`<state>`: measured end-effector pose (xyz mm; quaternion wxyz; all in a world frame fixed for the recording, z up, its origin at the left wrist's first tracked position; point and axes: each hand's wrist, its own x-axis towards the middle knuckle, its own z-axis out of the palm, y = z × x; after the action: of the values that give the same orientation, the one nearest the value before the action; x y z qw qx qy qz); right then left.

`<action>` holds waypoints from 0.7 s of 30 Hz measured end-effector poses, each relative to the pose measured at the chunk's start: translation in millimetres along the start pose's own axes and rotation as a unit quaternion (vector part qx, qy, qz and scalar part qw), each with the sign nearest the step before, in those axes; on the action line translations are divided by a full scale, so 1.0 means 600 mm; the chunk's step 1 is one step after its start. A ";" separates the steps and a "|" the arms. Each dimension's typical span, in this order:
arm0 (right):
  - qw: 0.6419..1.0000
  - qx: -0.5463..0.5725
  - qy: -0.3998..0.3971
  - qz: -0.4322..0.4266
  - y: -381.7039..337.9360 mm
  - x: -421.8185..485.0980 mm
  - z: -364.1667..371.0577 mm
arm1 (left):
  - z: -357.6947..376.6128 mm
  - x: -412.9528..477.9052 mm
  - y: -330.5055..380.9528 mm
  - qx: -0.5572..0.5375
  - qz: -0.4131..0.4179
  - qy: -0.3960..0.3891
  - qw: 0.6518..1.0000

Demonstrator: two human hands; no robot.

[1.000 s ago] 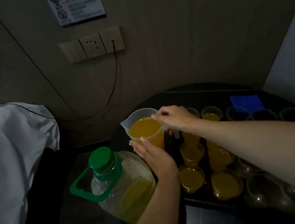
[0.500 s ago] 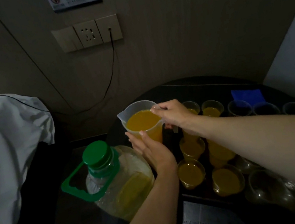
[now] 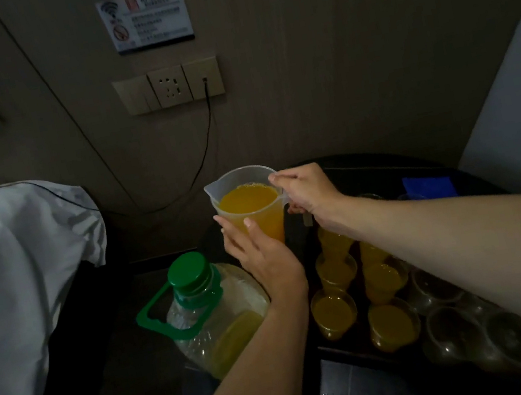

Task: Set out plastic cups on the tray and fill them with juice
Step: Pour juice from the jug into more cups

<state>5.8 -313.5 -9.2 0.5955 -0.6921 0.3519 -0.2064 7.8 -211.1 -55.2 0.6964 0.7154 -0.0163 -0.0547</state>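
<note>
Head view: clear empty cups [image 3: 450, 334] wait at the near right of the dark tray [image 3: 345, 349], beside about six filled cups [image 3: 333, 310], with a green-capped bottle [image 3: 217, 313] just left of the tray. Beyond them, the left hand [image 3: 263, 259] wraps the side of an upright jug [image 3: 247, 206] of juice while the right hand [image 3: 307, 192] grips its handle. The job looks roughly half done, with several cups left to pour.

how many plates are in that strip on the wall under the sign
3, side by side below the sign: the left plate, plain; the middle plate, with socket holes; the right plate, with a black cable plugged in. None seems hidden.
</note>
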 end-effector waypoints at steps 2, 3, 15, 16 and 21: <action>1.000 0.000 0.016 -0.022 -0.026 -0.019 -0.015 | -0.003 -0.013 0.027 -0.016 -0.002 -0.011 1.000; 0.999 -0.002 0.027 -0.033 -0.038 -0.029 -0.023 | -0.005 -0.018 0.041 -0.024 -0.007 -0.019 1.000; 0.984 -0.053 0.152 -0.070 -0.124 -0.163 -0.225 | 0.002 -0.136 0.123 -0.103 -0.125 -0.262 0.951; 0.984 -0.050 0.159 -0.069 -0.122 -0.174 -0.243 | 0.005 -0.152 0.126 -0.105 -0.119 -0.292 0.943; 0.980 -0.042 0.188 -0.047 -0.094 -0.228 -0.324 | 0.033 -0.235 0.137 -0.130 -0.171 -0.368 0.905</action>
<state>-208.9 -343.1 103.5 0.4787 -0.6811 0.4333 -0.3453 -130.1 -219.3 34.0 0.7076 0.5394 -0.1413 -0.4340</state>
